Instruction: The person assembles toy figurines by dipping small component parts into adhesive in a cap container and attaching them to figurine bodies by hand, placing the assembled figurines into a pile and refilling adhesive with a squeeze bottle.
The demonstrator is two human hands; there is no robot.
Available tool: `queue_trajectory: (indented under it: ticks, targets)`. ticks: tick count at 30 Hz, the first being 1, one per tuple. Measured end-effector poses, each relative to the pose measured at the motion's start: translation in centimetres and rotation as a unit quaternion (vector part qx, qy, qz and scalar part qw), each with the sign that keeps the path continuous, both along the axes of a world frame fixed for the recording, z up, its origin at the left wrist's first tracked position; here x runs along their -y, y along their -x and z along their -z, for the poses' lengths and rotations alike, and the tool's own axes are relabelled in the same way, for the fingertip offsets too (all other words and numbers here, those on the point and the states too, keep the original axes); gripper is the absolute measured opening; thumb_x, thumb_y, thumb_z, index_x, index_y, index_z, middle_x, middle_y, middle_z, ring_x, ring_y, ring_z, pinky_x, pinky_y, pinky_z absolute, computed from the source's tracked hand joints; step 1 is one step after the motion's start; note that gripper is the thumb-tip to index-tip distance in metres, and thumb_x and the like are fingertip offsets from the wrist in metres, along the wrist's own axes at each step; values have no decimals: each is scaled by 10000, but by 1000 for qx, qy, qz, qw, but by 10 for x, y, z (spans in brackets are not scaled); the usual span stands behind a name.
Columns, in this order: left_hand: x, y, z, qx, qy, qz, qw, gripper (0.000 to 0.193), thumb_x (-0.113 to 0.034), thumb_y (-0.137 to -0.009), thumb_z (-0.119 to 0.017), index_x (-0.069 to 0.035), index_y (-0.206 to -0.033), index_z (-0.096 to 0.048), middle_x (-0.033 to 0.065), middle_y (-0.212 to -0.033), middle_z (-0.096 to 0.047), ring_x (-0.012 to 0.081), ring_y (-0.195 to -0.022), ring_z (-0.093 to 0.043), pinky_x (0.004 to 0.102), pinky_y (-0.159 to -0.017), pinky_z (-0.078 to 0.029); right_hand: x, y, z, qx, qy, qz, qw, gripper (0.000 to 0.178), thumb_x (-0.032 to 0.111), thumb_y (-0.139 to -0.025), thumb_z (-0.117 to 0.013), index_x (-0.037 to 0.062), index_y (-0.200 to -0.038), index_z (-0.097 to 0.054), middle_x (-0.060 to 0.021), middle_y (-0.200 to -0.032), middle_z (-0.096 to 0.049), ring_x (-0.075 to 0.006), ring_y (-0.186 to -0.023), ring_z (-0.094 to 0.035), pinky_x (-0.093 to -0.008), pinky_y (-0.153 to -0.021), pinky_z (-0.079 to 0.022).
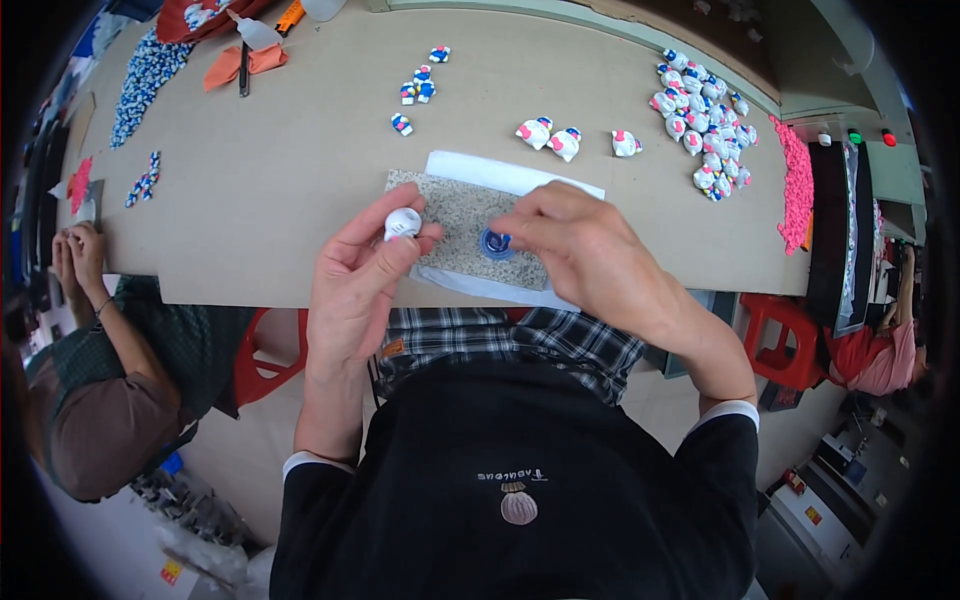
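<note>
Head view, centre: the left hand (350, 275) pinches a white ball-like piece (403, 223) in its fingers; the right hand's (600, 245) fingers meet at a blue dish (489, 254), grasp unclear, over a speckled slab (455, 205). Upper right, white pieces (700, 120) heap on the bench (300, 130).

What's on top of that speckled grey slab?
A small round blue dish sits on the speckled grey stone slab, with the right hand at its edge. That hand and the left hand cover parts of the slab, hiding anything there.

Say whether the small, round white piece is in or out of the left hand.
In: the white piece is held between thumb and fingers of the left hand.
</note>
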State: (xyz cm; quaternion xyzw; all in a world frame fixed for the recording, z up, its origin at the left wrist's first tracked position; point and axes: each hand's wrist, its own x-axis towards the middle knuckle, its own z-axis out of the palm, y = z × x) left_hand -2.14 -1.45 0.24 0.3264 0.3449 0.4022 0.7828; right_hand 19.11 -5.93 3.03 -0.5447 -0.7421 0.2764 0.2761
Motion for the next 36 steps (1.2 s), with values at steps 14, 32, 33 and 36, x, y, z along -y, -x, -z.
queue_trajectory:
  ticks: [14,32,33,36]
  targets:
    - [9,-6,-1,-28,-26,18,999,273,6,-814,-602,40,-1079,-549,143,-1016,-615,187,-878,-626,265,-792,-500,8,16,3,-17,26,23,999,113,-30,-697,-598,-30,-804,-638,-146,-756,-583,-290,-726,-568,-361,-656,-472]
    - [20,-35,5,5,-78,5,997,199,8,-802,-625,33,-987,-558,114,-895,-626,143,-785,-618,240,-720,-509,17,33,17,-459,40,172,871,141,1,-812,-597,-12,-942,-650,-88,-905,-593,-134,-834,-581,-249,-731,-497]
    - [20,-37,4,-9,-99,0,995,193,17,-797,-628,32,-977,-560,110,-889,-624,138,-780,-615,238,-717,-507,18,33,17,-459,37,174,870,141,1,-812,-597,-12,-942,-650,-88,-905,-593,-134,-834,-581,-249,-731,-497]
    - [18,-42,7,-16,-101,8,995,197,19,-804,-619,35,-990,-558,111,-893,-624,133,-780,-612,235,-713,-505,17,32,19,-453,20,184,872,131,-12,-804,-595,-12,-923,-649,-84,-917,-587,-128,-837,-576,-249,-734,-489]
